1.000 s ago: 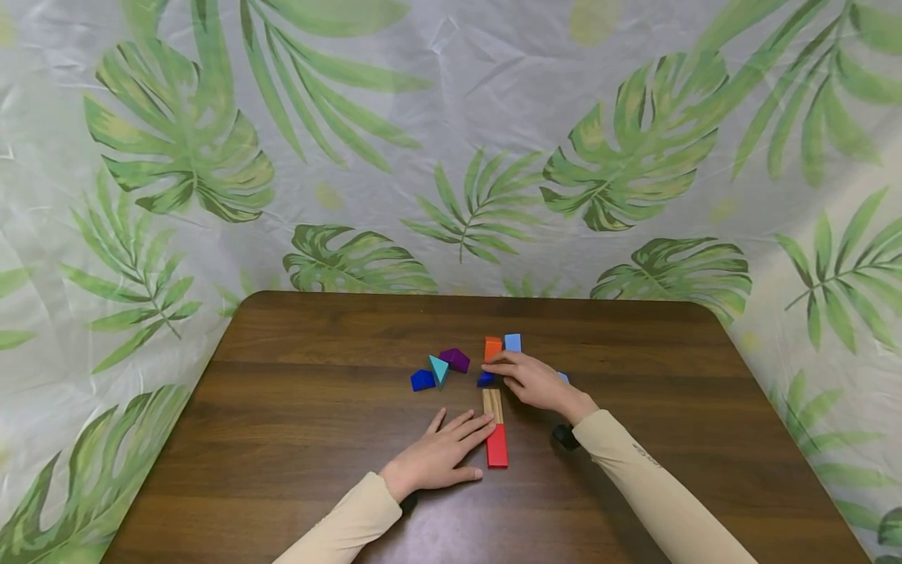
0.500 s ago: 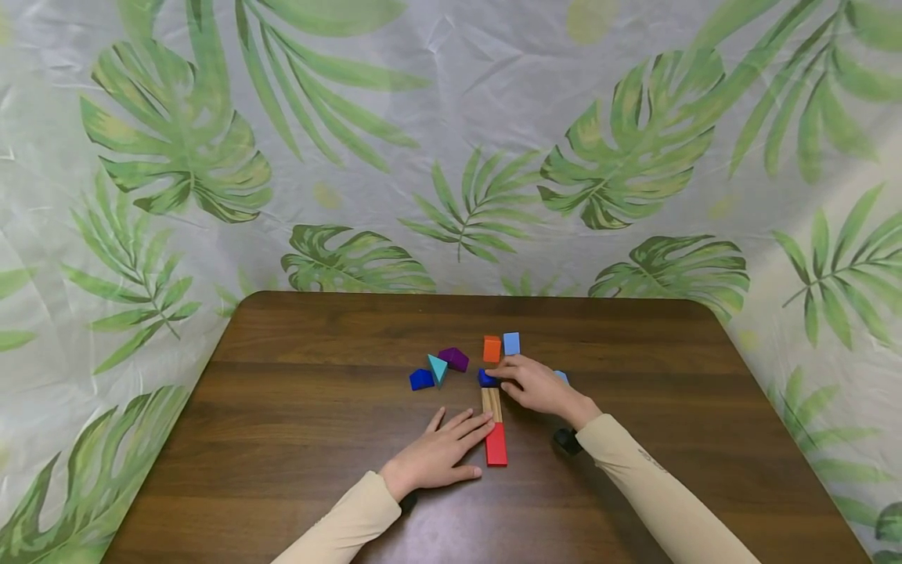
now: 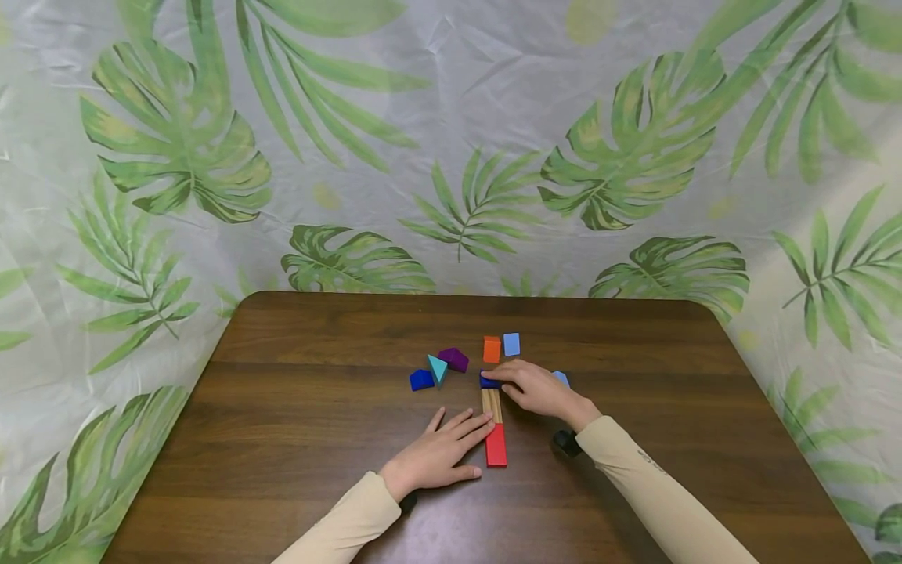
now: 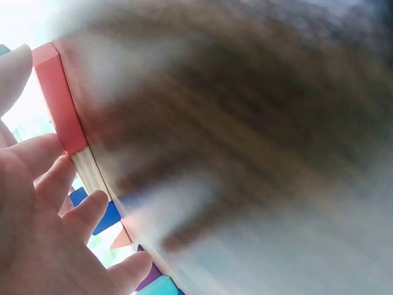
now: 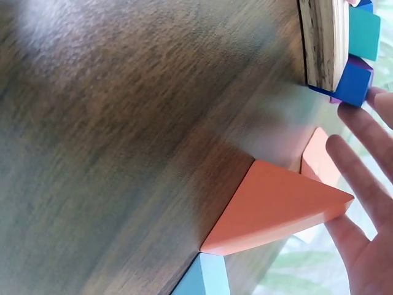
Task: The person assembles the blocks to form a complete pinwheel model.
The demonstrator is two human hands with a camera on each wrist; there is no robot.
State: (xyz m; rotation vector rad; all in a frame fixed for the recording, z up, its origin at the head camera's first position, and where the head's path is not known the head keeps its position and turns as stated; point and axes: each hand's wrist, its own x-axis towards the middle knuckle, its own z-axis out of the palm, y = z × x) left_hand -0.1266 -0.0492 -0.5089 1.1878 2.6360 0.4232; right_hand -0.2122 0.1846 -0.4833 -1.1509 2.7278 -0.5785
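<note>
In the head view my left hand [image 3: 435,456] lies with fingers spread, its fingertips at the joint between a red block [image 3: 496,446] and a bare-wood block [image 3: 491,403]. These two stand end to end in a line. My right hand [image 3: 537,387] pinches a dark blue block [image 3: 488,381] at the far end of the wood block. In the right wrist view fingertips meet the blue block [image 5: 355,85] right beside the end of the wood block [image 5: 325,46]. An orange triangular block [image 5: 276,212] lies beneath this hand, hidden in the head view.
Beyond the right hand stand an orange block [image 3: 492,349] and a light blue block [image 3: 511,344]. Another light blue block [image 3: 561,378] shows behind the right wrist. Left of the line sit a blue block [image 3: 421,380], a teal triangle [image 3: 438,369] and a purple block [image 3: 454,359] on the wooden table [image 3: 303,407].
My right hand has brought the tilted dark blue block down and turned it flat against the wood block's far end. The left hand stays in place.
</note>
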